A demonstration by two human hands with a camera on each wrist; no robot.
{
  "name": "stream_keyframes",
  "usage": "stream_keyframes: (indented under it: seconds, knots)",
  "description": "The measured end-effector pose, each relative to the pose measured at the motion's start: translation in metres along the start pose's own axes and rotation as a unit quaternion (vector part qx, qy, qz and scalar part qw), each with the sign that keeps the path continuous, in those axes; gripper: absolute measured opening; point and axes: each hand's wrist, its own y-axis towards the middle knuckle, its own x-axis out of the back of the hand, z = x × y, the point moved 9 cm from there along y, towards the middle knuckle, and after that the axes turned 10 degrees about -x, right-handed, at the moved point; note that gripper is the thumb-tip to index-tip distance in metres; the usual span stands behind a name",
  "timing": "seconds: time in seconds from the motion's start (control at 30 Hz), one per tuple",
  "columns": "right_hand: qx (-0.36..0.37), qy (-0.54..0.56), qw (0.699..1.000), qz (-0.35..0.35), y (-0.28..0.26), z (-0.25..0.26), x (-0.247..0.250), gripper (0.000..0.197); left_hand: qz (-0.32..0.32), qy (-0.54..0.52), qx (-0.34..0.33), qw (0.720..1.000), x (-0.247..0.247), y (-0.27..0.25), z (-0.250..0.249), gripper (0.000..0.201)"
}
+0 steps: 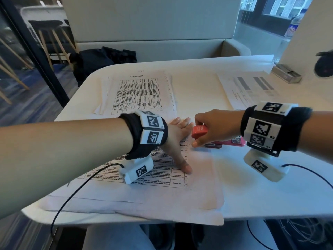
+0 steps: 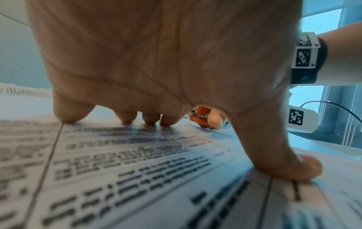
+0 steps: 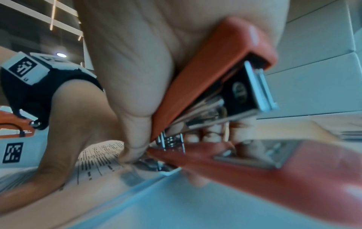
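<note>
Left hand: the left hand (image 1: 177, 141) is spread flat-fingered, not clenched; its fingertips (image 2: 150, 120) and thumb (image 2: 297, 168) press down on the printed sheet (image 1: 162, 170).
Right hand: the right hand (image 1: 216, 127) is wrapped around the top arm of the red stapler (image 1: 199, 131), with the thumb low at the side, near the tabletop.
Stapler: it sits at 3 o'clock from the left hand, just beside the sheet's right edge. Its base lies on the white table (image 1: 270, 192). The top arm is lifted away from the base, so the two halves gape apart toward the wrist and meet at the end nearest the left hand.
Printed sheet: it carries a ruled table of text and lies on top of wider blank paper at 6 o'clock on the table, close to me.
Second stack: another stack of printed pages (image 1: 140, 92) lies at 12 o'clock from the left hand, well apart from it.
Third paper: a loose printed page (image 1: 248, 89) lies at 1 o'clock from the stapler.
Metal box: a small metal box (image 1: 286, 73) stands at 2 o'clock, near the table's far corner.
Behind the table: a black bag (image 1: 102, 62) rests on the grey sofa (image 1: 153, 24) at 11 o'clock.
</note>
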Motion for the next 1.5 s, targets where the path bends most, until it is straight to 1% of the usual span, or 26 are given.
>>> stream_keyframes:
  seconds: [0.23,0.43,0.5,0.63,0.7,0.77,0.9,0.97,1.07,1.23,1.5]
  knots:
    - [0.01,-0.01,0.998,-0.053,-0.004,-0.004,0.01,0.048,-0.007,0.026,0.026,0.999,0.003,-0.005,-0.003,0.14]
    - [0.01,0.007,0.998,-0.063,-0.006,-0.007,0.008,0.049,-0.04,0.043,0.035,0.998,0.009,-0.014,-0.012,0.131]
    - [0.015,-0.013,0.998,-0.065,-0.007,-0.006,0.007,0.052,-0.058,0.05,0.03,0.997,0.011,-0.017,-0.014,0.121]
    - [0.018,-0.053,0.997,-0.059,-0.01,-0.005,0.003,0.061,-0.097,0.072,0.014,0.993,0.014,-0.024,-0.024,0.094]
    - [0.022,-0.064,0.996,-0.061,-0.012,-0.003,0.002,0.06,-0.105,0.087,0.002,0.991,0.014,-0.028,-0.029,0.086]
    - [0.022,-0.067,0.996,-0.061,-0.013,-0.003,0.002,0.058,-0.114,0.086,-0.017,0.99,0.018,-0.03,-0.036,0.072]
    - [0.021,-0.063,0.996,-0.059,-0.011,-0.001,0.002,0.053,-0.168,0.034,-0.029,0.985,0.035,-0.032,-0.041,0.04]
    - [0.022,-0.068,0.996,-0.061,-0.01,0.0,0.002,0.053,-0.173,0.037,-0.03,0.984,0.039,-0.029,-0.044,0.033]
    - [0.029,-0.074,0.995,-0.063,-0.009,0.001,0.002,0.053,-0.168,0.071,-0.024,0.983,0.041,-0.024,-0.05,0.024]
    - [0.038,-0.077,0.994,-0.067,-0.01,0.003,0.001,0.049,-0.18,0.093,-0.011,0.979,0.045,-0.019,-0.052,0.021]
    - [0.045,-0.093,0.992,-0.068,-0.01,0.004,0.0,0.047,-0.199,0.12,-0.046,0.972,0.044,-0.015,-0.054,0.017]
